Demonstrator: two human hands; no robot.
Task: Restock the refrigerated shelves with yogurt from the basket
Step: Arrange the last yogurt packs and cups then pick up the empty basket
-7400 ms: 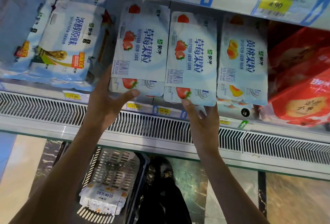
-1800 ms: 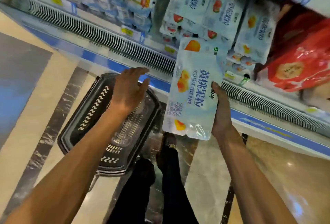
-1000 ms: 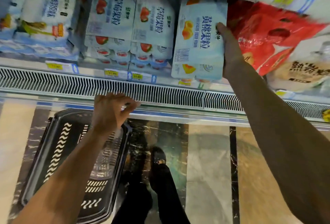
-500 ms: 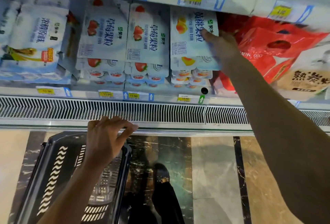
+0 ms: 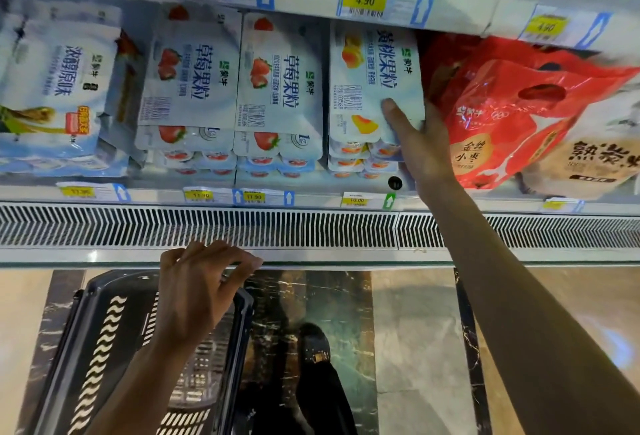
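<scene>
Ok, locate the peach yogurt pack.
Head view, centre-right: the peach yogurt pack tops its stack, between strawberry packs and red bag, gripped by the right hand.

shelf [image 5: 322, 197], left to right: plain yogurt [image 5: 59, 88], strawberry yogurt [image 5: 277, 88], peach yogurt [image 5: 367, 88], red bag [image 5: 502, 112], beige bag [image 5: 595, 164]. basket [image 5: 100, 330] on floor [image 5: 415, 330].

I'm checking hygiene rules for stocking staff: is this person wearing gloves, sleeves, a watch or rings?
No. The left hand and right hand are bare: no gloves, no rings that show. The left forearm and right forearm are bare too, with no sleeve, watch or band in view up to the picture's edge.
</scene>
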